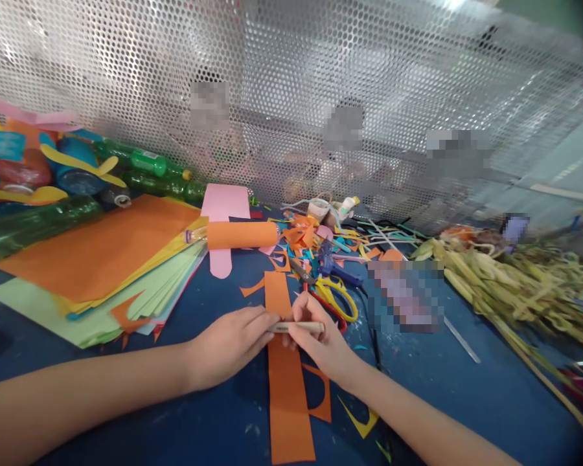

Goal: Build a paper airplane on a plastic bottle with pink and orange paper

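My right hand (328, 346) pinches a pale grey marker (304, 327), held level between thumb and fingers. At its other end my left hand (240, 343) has its fingers closed round the tip, which they hide. Beneath both hands a long orange paper strip (291, 408) lies on the blue table (214, 421), running away from me. Beyond it, a clear bottle wrapped in orange paper (243, 235) rests across a pink paper shape (226, 200). Orange paper offcuts (323, 395) lie beside the strip.
Coloured paper sheets (107, 252) are stacked at left, with green bottles (150, 162) behind. Yellow-handled scissors (337, 294), a blue glue gun (337, 265) and paper scraps lie right of centre. Dried husks (500, 278) cover the far right. A perforated metal screen (282, 58) stands behind.
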Available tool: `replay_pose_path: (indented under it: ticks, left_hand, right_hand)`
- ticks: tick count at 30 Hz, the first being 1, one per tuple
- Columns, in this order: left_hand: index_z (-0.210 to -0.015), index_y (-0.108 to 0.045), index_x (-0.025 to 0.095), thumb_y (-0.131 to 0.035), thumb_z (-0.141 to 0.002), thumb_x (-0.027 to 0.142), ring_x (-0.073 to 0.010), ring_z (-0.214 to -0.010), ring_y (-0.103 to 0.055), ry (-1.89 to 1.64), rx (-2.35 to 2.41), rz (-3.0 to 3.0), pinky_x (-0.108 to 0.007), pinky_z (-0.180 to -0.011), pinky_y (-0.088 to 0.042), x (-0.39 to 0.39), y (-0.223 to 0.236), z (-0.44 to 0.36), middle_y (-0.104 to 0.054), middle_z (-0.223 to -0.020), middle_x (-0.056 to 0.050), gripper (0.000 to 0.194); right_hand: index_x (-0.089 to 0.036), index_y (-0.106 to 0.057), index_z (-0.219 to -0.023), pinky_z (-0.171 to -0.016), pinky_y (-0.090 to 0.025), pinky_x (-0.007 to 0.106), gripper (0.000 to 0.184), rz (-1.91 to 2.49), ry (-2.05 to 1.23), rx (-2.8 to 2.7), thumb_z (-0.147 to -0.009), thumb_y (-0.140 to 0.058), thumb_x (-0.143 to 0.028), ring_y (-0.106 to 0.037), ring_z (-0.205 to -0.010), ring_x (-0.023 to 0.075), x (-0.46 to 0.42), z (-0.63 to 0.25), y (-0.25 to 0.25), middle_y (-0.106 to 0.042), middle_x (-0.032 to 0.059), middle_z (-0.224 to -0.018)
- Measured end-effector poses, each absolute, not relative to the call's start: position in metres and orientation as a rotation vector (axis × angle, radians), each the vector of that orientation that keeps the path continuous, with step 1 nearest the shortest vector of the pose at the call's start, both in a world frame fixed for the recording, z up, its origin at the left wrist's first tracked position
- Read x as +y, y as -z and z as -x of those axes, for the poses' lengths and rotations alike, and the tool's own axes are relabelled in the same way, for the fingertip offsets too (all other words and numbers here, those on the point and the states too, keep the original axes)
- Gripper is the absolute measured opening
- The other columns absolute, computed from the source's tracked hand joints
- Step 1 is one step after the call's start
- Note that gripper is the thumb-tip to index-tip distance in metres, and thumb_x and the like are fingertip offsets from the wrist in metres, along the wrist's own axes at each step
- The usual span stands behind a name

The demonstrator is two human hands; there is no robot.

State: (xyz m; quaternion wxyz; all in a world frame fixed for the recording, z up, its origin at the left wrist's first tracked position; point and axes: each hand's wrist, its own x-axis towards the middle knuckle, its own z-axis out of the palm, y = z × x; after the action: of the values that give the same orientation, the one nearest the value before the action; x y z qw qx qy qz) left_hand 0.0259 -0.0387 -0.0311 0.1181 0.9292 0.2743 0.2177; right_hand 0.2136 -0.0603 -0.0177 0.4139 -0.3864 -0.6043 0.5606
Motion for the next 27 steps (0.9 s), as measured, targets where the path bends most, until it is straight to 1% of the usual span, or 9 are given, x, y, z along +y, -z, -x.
replay_pose_path:
  ticks: [4,10,13,16,17,19,21,24,27]
  left_hand:
    - [-0.089,-0.049,0.015,-0.027,-0.092,0.020,-0.0193,-0.070,-0.058,-0.527,0.866,-2.806,-0.032,-0.062,-0.049,-0.040,0.032,-0.027,-0.058,-0.079,-0.006,0.022]
    - [-0.085,-0.048,0.016,-0.026,-0.092,0.018,-0.0184,-0.067,-0.058,-0.463,0.909,-2.760,-0.029,-0.060,-0.047,-0.039,0.029,-0.027,-0.059,-0.075,-0.004,0.024]
    - [-0.088,-0.048,0.017,-0.027,-0.093,0.020,-0.0169,-0.066,-0.058,-0.505,0.882,-2.711,-0.027,-0.059,-0.046,-0.037,0.031,-0.026,-0.059,-0.075,-0.003,0.023]
    - [-0.091,-0.049,0.018,-0.031,-0.093,0.024,-0.0166,-0.070,-0.059,-0.576,0.906,-2.622,-0.027,-0.062,-0.047,-0.035,0.031,-0.026,-0.060,-0.079,-0.003,0.018]
    - [-0.095,-0.048,0.018,-0.034,-0.092,0.028,-0.0168,-0.070,-0.060,-0.607,0.954,-2.572,-0.028,-0.062,-0.048,-0.035,0.030,-0.025,-0.061,-0.080,-0.003,0.017]
    - [-0.105,-0.046,0.016,-0.039,-0.090,0.033,-0.0176,-0.070,-0.061,-0.659,1.078,-2.485,-0.030,-0.063,-0.049,-0.035,0.028,-0.024,-0.061,-0.082,-0.004,0.024]
    - [-0.111,-0.046,0.016,-0.040,-0.089,0.036,-0.0196,-0.076,-0.062,-0.680,1.139,-2.487,-0.033,-0.068,-0.051,-0.036,0.027,-0.023,-0.062,-0.090,-0.007,0.031]
    - [-0.112,-0.052,0.021,-0.042,-0.086,0.039,-0.0245,-0.092,-0.060,-0.632,1.060,-2.660,-0.039,-0.077,-0.050,-0.039,0.028,-0.022,-0.054,-0.118,-0.010,0.033]
    - [-0.114,-0.054,0.022,-0.044,-0.082,0.046,-0.0274,-0.089,-0.061,-0.514,0.963,-2.791,-0.043,-0.073,-0.051,-0.041,0.030,-0.022,-0.052,-0.123,-0.011,0.041]
  right_hand:
    - [-0.022,-0.043,-0.082,-0.055,-0.036,0.023,0.008,0.989,-1.434,-1.573,-0.085,-0.048,-0.026,-0.051,-0.058,0.0110,-0.060,-0.214,0.021,-0.054,-0.0039,-0.064]
    - [-0.021,-0.041,-0.077,-0.055,-0.037,0.024,0.014,1.020,-1.481,-1.519,-0.086,-0.048,-0.029,-0.052,-0.056,0.0113,-0.056,-0.213,0.021,-0.057,-0.0036,-0.059]
    - [-0.021,-0.042,-0.077,-0.055,-0.037,0.024,0.014,0.998,-1.492,-1.501,-0.086,-0.047,-0.030,-0.051,-0.056,0.0114,-0.056,-0.213,0.020,-0.056,-0.0039,-0.059]
    - [-0.021,-0.044,-0.076,-0.054,-0.036,0.024,0.013,0.995,-1.464,-1.458,-0.085,-0.048,-0.028,-0.047,-0.053,0.0104,-0.055,-0.214,0.021,-0.054,-0.0047,-0.056]
    - [-0.020,-0.044,-0.075,-0.053,-0.034,0.023,0.012,0.997,-1.439,-1.418,-0.084,-0.049,-0.027,-0.045,-0.051,0.0099,-0.054,-0.214,0.022,-0.052,-0.0053,-0.054]
    - [-0.020,-0.045,-0.073,-0.050,-0.031,0.023,0.012,0.989,-1.382,-1.284,-0.083,-0.048,-0.024,-0.040,-0.047,0.0092,-0.050,-0.216,0.025,-0.047,-0.0068,-0.049]
    - [-0.021,-0.046,-0.073,-0.050,-0.031,0.023,0.009,0.971,-1.352,-1.125,-0.081,-0.048,-0.022,-0.038,-0.047,0.0094,-0.045,-0.217,0.028,-0.042,-0.0075,-0.047]
    - [-0.022,-0.051,-0.077,-0.058,-0.038,0.025,0.002,0.970,-1.343,-0.995,-0.079,-0.049,-0.022,-0.043,-0.052,0.0108,-0.040,-0.218,0.030,-0.042,-0.0066,-0.051]
    - [-0.022,-0.054,-0.078,-0.067,-0.042,0.028,0.005,0.964,-1.302,-0.988,-0.078,-0.050,-0.024,-0.048,-0.058,0.0126,-0.038,-0.220,0.030,-0.043,-0.0054,-0.054]
